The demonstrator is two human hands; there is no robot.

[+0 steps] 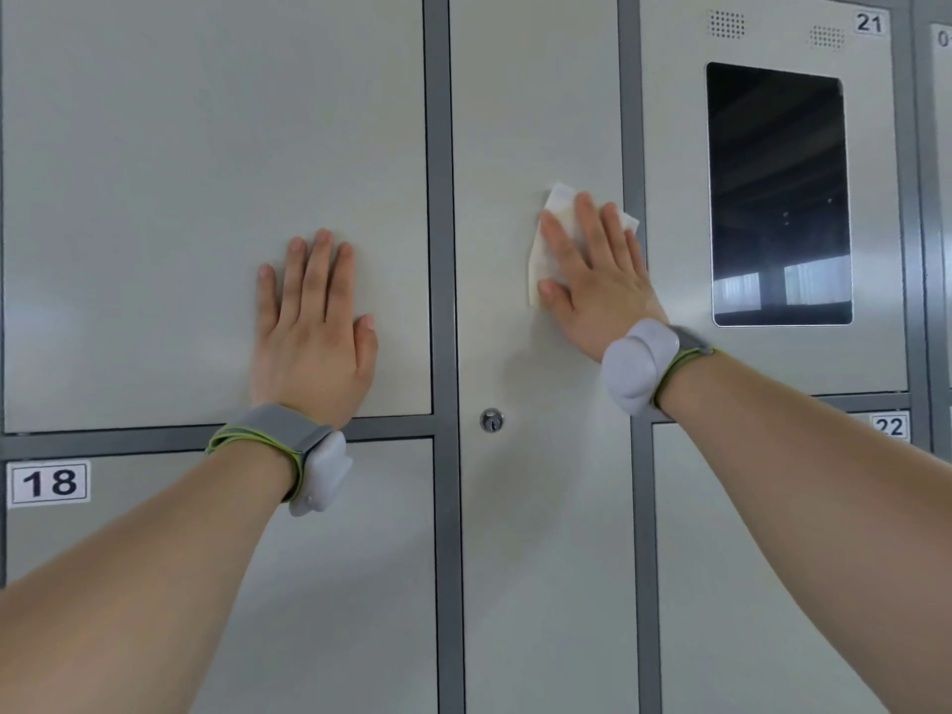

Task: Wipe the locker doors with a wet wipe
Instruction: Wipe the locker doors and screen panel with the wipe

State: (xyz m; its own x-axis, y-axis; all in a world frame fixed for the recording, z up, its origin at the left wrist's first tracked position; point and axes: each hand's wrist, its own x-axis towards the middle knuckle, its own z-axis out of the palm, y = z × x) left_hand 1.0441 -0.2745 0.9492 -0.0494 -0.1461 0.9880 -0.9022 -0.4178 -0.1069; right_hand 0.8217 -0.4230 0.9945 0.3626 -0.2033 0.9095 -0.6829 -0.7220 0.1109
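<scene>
My right grip point(592, 280) lay flat and open, fingers straight and spread, pressing the wet wipe point(559, 211) against the narrow middle door point(536, 95). It sat near that door's right edge, well above the keyhole point(491, 420). Nothing was pinched. Only the pressure of my palm and fingers held the wipe, and its corners poked out above and to the left of them. My left grip point(314, 327) was open too, flat on the wide door point(206, 146) to the left, holding nothing and apparently just bracing me.

The wipe looked thin, limp and crumpled. I judged it would weigh next to nothing, bunch under a hard push, and slide easily on the smooth painted metal while damp. The best hold, I thought, was a broad palm over its middle, so the edges trailed rather than rolled up. The dark screen point(778, 193) sat just to the right.
</scene>
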